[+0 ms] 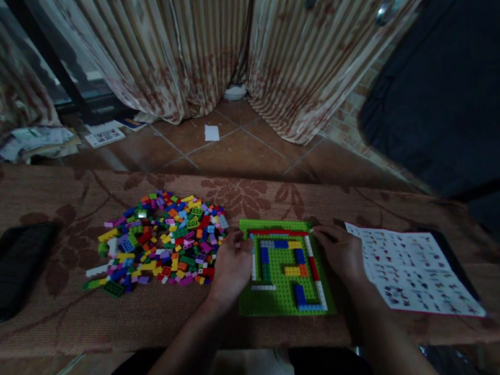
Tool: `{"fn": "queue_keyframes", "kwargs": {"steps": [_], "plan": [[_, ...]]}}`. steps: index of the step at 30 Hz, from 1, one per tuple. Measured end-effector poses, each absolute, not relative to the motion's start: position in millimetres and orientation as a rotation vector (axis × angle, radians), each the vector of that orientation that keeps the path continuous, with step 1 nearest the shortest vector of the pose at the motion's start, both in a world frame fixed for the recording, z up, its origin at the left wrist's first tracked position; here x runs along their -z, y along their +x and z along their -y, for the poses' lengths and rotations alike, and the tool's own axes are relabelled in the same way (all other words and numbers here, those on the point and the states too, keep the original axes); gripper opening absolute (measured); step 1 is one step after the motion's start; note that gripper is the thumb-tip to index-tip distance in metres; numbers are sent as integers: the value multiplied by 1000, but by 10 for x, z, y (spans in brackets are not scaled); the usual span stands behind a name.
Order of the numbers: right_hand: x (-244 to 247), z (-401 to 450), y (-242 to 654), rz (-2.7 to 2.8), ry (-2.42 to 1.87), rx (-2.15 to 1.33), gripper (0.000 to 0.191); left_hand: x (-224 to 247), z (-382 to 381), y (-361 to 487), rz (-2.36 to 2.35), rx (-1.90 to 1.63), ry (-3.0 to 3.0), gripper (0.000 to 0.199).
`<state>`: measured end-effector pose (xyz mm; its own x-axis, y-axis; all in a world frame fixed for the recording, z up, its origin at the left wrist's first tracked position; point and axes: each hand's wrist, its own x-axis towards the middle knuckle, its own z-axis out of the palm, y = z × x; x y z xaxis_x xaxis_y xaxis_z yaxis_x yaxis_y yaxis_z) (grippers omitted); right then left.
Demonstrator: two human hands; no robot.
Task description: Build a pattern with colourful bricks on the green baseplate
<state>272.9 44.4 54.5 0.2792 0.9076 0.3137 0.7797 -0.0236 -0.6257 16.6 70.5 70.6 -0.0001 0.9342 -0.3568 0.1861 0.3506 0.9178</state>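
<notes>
A green building-brick baseplate (288, 301) lies on the cloth-covered surface in front of me. Low walls of white, red, blue, yellow and orange bricks run along its edges and across its middle. My left hand (233, 266) is closed at the plate's upper left edge, its fingers curled against it. At the upper right corner, by the end of the red brick row (278, 232), the thumb and fingers of my right hand (342, 252) are pinched together. Something small and pale shows at those fingertips, too small to name. Left of the plate spreads a pile of loose coloured bricks (177, 239).
A printed instruction sheet (414, 266) lies right of my right hand, over a dark flat object. At the far left rests a black tablet-like device (11, 270). Beyond the patterned cloth (65, 240) are floor tiles, papers (39, 142) and striped curtains (172, 42).
</notes>
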Motion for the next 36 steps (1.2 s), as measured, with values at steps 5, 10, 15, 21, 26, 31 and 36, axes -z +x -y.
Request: {"fn": "queue_keyframes", "kwargs": {"steps": [5, 10, 15, 21, 26, 31, 36], "plan": [[-547, -457, 2753, 1459, -1847, -309, 27, -724, -708, 167, -1480, -824, 1089, 27], [-570, -459, 2737, 1513, -1839, -290, 27, -725, -709, 168, -1456, -825, 1082, 28], [-622, -459, 2703, 1609, -1824, -236, 25, -743, -705, 158, -1442, -820, 1073, 27], [-645, -462, 2682, 1667, -1819, -207, 25, -731, -709, 156, -1457, -817, 1076, 27], [-644, -485, 2692, 1649, -1830, -238, 25, -730, -715, 149, -1470, -789, 1092, 32], [-654, -509, 2707, 1666, -1815, -280, 25, -715, -717, 141, -1483, -777, 1113, 33], [-607, -497, 2723, 1693, -1760, -298, 25, -703, -722, 145, -1471, -777, 1112, 34]]}}
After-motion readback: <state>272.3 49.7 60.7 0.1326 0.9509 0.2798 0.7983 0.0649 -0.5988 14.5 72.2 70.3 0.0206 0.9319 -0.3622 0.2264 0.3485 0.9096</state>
